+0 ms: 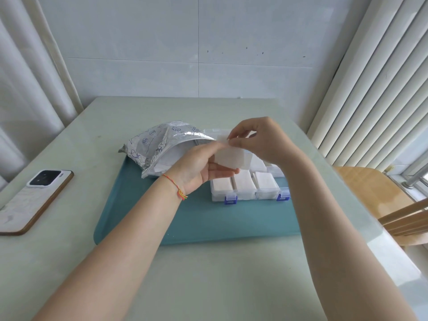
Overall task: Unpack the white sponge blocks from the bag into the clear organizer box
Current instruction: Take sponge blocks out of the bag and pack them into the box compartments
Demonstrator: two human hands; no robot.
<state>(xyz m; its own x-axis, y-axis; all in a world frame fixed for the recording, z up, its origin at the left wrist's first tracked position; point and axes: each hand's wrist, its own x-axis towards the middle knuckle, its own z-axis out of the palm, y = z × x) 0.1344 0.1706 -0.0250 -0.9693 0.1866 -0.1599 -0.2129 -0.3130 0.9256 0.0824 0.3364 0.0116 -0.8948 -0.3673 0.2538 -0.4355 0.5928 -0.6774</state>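
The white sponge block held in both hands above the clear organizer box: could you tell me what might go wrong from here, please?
1. The white sponge block is only pinched by the left hand and right hand; it may slip onto the teal tray.
2. The clear organizer box looks full in its near row, so the block may not seat.

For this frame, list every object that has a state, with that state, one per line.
Foil bag: mouth open, lying on the tray.
Organizer box: lid open, front compartments filled with blocks.
Sponge block: held above the box.
Left hand: holds the block.
Right hand: pinches its top edge.
Phone: face down.
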